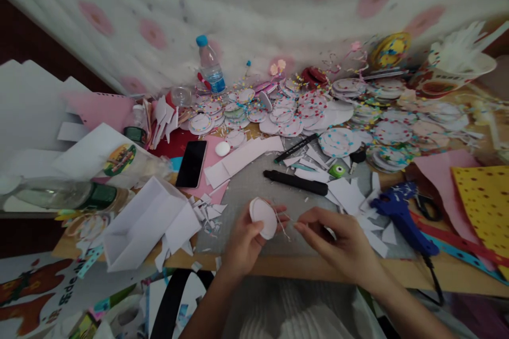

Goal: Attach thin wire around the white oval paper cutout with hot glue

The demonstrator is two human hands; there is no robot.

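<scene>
One more disc in hand, many already decorated.
Your left hand (244, 241) fingers pinch a plain white disc (263, 217) above the worktop (254, 183); your right hand (338, 241) fingertips close on its thin thread (284, 225), while finished dotted discs (338, 140) lie piled beyond.

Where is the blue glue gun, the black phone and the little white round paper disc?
Blue plastic glue gun (401, 214), head view, on its body.
Flat black phone (191, 163), head view, middle of its dark screen.
Small white round paper disc (264, 216), head view, on its face, held in the left hand (244, 243).
</scene>
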